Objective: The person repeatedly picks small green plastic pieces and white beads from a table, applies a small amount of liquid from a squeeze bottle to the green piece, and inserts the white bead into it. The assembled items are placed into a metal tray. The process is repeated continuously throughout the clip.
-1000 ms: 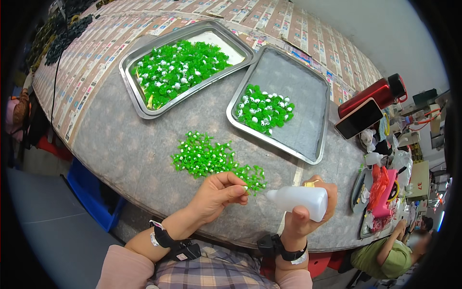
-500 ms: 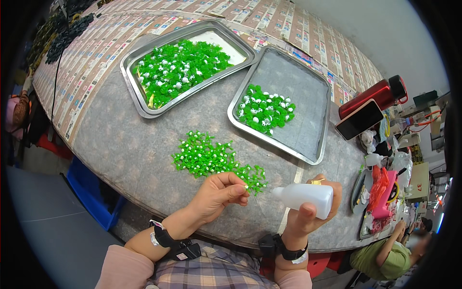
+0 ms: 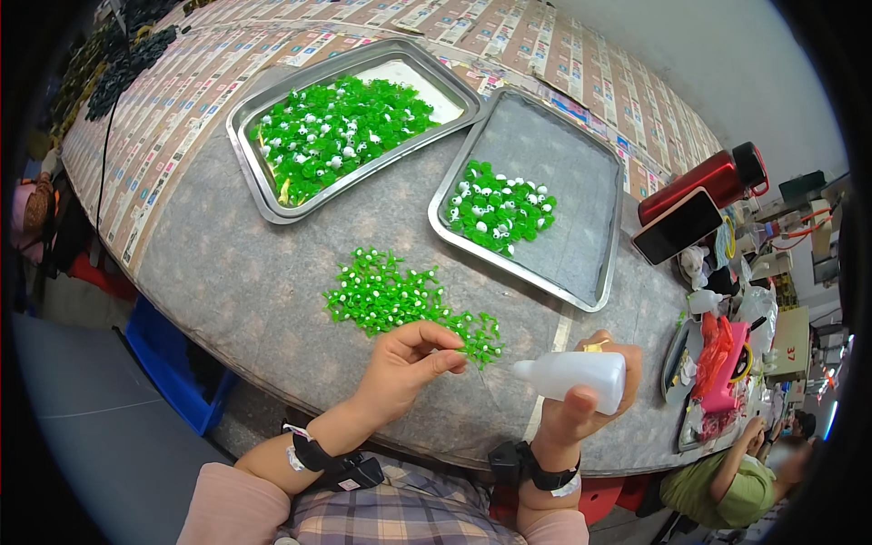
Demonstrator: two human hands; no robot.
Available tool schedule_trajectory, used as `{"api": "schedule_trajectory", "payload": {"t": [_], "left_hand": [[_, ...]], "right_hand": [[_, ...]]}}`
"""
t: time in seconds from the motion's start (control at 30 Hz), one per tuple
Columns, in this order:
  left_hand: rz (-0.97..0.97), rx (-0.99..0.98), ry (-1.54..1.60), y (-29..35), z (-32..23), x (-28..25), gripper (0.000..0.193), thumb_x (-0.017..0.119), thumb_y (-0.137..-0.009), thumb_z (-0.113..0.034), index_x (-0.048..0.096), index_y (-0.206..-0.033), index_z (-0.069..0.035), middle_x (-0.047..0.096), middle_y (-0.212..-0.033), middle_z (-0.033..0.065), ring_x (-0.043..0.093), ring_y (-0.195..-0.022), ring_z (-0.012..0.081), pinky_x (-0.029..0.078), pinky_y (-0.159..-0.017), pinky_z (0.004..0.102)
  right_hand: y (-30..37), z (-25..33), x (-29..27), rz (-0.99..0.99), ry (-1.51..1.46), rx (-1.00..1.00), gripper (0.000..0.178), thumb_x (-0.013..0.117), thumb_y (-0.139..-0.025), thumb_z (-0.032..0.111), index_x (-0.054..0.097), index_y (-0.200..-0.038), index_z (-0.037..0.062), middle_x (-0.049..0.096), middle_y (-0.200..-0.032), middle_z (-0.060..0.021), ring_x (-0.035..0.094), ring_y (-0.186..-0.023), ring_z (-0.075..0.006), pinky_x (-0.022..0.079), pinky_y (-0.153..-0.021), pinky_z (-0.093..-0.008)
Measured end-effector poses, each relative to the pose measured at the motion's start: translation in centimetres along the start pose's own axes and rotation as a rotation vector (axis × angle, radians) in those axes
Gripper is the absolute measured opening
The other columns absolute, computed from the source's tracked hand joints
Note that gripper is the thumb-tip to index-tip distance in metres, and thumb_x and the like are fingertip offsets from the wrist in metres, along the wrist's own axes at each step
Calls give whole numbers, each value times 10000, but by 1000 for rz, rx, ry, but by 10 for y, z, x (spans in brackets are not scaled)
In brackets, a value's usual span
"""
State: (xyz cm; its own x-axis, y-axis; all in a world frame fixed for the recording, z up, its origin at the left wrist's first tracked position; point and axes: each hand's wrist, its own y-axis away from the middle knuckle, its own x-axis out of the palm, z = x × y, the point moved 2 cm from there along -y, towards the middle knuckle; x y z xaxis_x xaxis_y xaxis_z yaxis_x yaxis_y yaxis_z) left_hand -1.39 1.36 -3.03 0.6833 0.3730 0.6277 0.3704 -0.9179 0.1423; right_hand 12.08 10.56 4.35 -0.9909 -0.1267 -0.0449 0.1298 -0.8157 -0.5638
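Over the lower right edge of a loose pile of small green pieces with white tips (image 3: pixel 386 295), my left hand (image 3: pixel 404 368) pinches thumb and forefinger together. A tiny green piece (image 3: pixel 461 351) shows between the fingertips, mostly hidden. My right hand (image 3: pixel 595 400) is wrapped round a translucent white squeeze bottle (image 3: pixel 581 377). The bottle lies tilted on its side, its narrow nozzle pointing left toward the left fingertips, a small gap apart from them.
Beyond the pile stands a metal tray (image 3: pixel 259 202) heaped with green clover-like pieces and white beads. Beside it, another metal tray (image 3: pixel 572 227) holds a smaller heap. A red bottle (image 3: pixel 695 186) and a phone (image 3: pixel 677 225) stand at right, near a pink container (image 3: pixel 722 372). A person (image 3: pixel 722 490) sits further right.
My left fingers have shifted slightly, and the white tip that showed between them is no longer visible. The squeeze bottle has moved very slightly left and down.
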Motion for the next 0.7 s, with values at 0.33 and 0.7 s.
{"api": "schedule_trajectory", "payload": {"t": [0.33, 0.7], "left_hand": [[14, 54, -72, 1, -3, 1, 95, 545, -738, 47, 549, -812, -14, 537, -807, 79, 543, -718, 148, 480, -646, 278], [-18, 11, -19, 0, -1, 1, 97, 574, -746, -14, 553, -841, 0, 572, -785, 58, 550, -704, 109, 451, -652, 226]], "right_hand": [[-1, 0, 3, 70, 45, -26, 539, 674, -599, 479, 486, -770, 3, 431, -617, -36, 424, -559, -146, 328, -496, -255], [-41, -16, -56, -15, 96, 234, 338, 585, -737, 144, 408, -980, -9, 517, -837, -82, 511, -755, -140, 408, -717, -257]]}}
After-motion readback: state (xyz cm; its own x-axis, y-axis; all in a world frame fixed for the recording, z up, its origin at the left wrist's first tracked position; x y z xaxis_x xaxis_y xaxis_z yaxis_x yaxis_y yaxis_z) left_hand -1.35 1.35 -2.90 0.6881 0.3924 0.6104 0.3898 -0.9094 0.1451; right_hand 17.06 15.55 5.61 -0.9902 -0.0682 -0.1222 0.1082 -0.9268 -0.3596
